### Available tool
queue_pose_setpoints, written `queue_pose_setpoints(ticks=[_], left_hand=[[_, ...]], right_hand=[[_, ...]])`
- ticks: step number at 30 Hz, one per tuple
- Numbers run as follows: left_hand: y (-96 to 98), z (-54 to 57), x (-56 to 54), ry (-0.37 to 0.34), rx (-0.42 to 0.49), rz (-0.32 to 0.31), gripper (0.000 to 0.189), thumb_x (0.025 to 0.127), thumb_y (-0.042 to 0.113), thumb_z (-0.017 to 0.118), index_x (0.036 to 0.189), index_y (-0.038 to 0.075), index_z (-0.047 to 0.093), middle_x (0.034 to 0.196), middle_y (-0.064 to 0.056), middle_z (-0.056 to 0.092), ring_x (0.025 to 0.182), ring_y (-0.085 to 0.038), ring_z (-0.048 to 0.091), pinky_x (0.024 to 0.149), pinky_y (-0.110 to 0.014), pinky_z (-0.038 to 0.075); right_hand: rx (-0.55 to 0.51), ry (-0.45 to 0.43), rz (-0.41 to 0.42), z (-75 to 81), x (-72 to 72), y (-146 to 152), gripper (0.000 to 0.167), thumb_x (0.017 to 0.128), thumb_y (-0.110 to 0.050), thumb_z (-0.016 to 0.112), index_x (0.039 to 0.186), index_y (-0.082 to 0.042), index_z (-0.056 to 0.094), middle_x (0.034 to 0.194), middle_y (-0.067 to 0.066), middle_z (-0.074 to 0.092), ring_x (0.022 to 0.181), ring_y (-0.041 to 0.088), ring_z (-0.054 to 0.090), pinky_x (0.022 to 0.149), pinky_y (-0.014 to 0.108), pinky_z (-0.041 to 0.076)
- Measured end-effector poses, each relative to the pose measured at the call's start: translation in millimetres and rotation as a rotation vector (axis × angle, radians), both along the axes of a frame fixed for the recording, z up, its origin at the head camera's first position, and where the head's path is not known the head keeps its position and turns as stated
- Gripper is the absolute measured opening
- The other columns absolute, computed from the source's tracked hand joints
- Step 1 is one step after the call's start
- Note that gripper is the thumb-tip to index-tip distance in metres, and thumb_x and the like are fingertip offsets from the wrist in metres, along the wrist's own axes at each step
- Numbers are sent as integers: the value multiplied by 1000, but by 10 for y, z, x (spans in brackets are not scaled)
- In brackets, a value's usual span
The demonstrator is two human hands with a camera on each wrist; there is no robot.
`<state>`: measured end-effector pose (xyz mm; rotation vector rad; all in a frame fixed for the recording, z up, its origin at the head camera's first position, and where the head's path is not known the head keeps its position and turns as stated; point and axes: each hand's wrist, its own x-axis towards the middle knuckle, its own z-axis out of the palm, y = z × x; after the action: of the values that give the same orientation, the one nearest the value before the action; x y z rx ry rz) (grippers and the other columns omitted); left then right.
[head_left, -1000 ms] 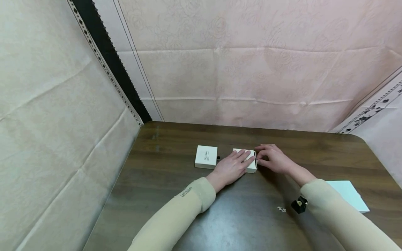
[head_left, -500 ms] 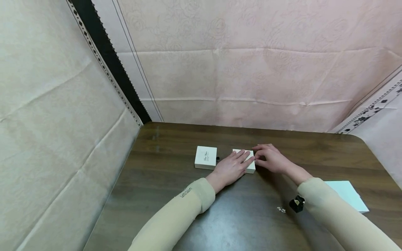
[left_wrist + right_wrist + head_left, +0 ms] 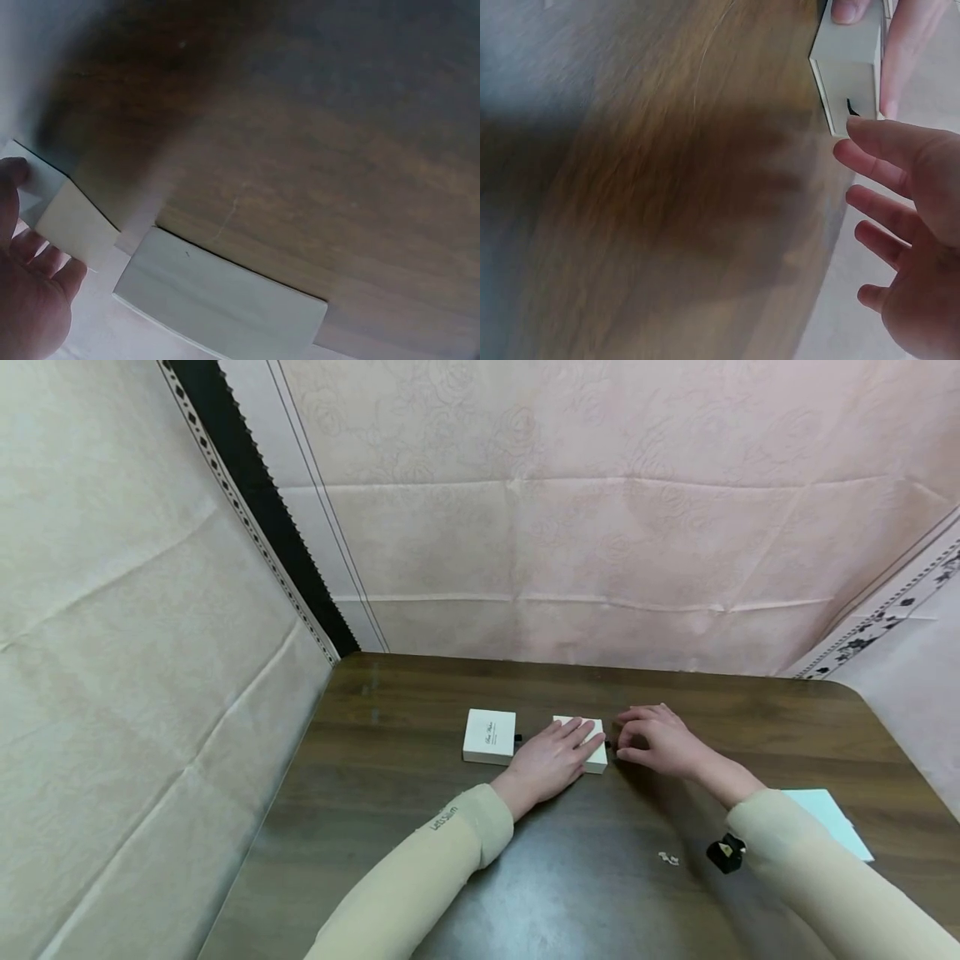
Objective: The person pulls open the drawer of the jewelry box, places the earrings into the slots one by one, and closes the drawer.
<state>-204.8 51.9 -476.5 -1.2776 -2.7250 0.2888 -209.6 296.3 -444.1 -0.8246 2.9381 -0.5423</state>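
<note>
Two small white boxes stand on the brown table. My left hand [image 3: 553, 758] lies over the right-hand box [image 3: 597, 762], fingers spread across its top and thumb against its side. Out of this box's end sticks a short black pull tab [image 3: 851, 107]. Just right of it hovers my right hand [image 3: 662, 745], fingers loosely bent and the thumb tip overlapping the tab's end in the right wrist view. The other white box [image 3: 490, 732], with dark lettering on its lid and a similar black tab, sits to the left; the left wrist view shows this box [image 3: 217, 292] beside the left hand.
A pale blue flat item [image 3: 828, 818] lies partly under the right forearm. Small silvery bits [image 3: 668, 858] rest on the table [image 3: 420, 827] nearer me. A black device [image 3: 726, 853] is strapped at the right wrist. Cloth [image 3: 600, 527] hangs behind the table.
The inner drawer has slid leftward into the right-hand box, its open gap gone. My right hand followed it left, then drew back right, uncovering the black tab. The left hand stays put.
</note>
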Motion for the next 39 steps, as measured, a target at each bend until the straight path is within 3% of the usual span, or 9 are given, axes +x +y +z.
queue_pose_setpoints(ticks=[4,11,17,30,39], left_hand=[[0,25,-2,-15,2,-3,58,115,41,47,170,26,33,174,0,33,160,-18,33,127,-34,33],[-8,67,-6,-27,-6,-9,61,114,44,49,170,26,33,174,1,33,160,-17,32,127,-35,33],[-29,147,14,-43,-11,-19,61,115,45,47,171,25,31,175,0,31,161,-19,31,128,-38,33],[-147,314,123,-91,-28,-20,63,113,47,52,170,27,33,175,1,31,160,-17,31,128,-40,32],[-166,381,220,-114,-6,-37,64,112,48,53,170,27,34,175,0,31,160,-19,32,128,-41,32]], right_hand=[[25,15,-5,48,92,105,15,93,-20,85,86,-21,72,136,28,66,133,56,53,112,83,28],[63,41,1,126,286,281,12,93,-23,84,98,-16,76,134,26,68,123,52,59,104,72,44],[77,64,3,191,437,452,24,91,-23,86,110,-11,77,131,26,69,119,51,61,96,70,50],[182,55,-23,290,849,823,55,90,-28,87,134,-2,70,138,28,65,125,55,60,99,72,48],[215,62,-53,350,1152,1090,72,81,-32,93,140,-1,65,143,32,59,126,58,56,92,72,50]])
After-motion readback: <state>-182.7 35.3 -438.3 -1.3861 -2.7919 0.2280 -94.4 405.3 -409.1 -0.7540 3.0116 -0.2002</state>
